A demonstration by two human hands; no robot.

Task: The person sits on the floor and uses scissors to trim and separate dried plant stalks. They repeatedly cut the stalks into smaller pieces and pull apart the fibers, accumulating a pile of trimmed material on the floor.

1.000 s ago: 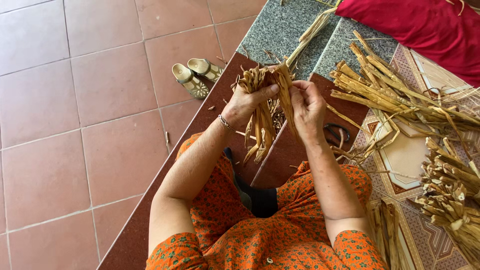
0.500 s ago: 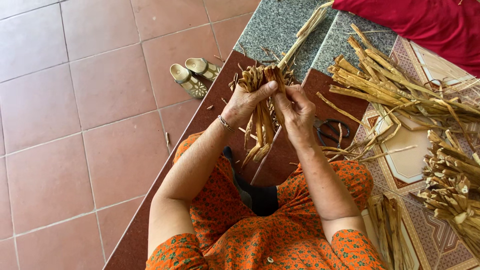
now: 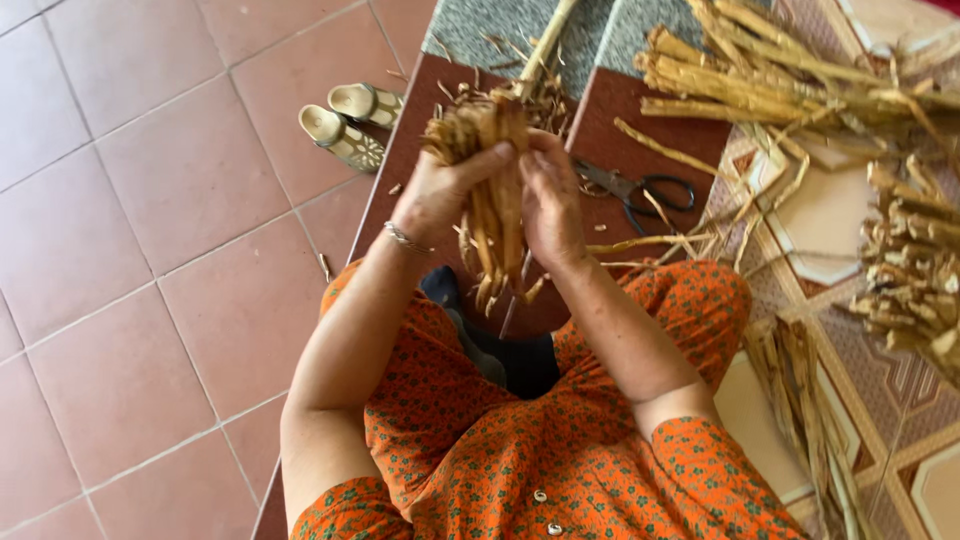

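A bundle of dried straw-coloured plant strips stands upright between my two hands in front of my lap. My left hand wraps its left side, a thin bracelet at the wrist. On the right side, my right hand presses against the bundle with fingers curled on it. One long stalk runs from the bundle's top away over the step. My knees in orange patterned cloth are below.
Black-handled scissors lie on the brown step right of my hands. A heap of dried stalks fills the upper right, more at the right edge. A pair of pale sandals sits on the red floor tiles.
The view has tilted and closed in on my hands. Both hands have drawn together around the bundle, which now hangs more upright; the red cloth at top right has left view.
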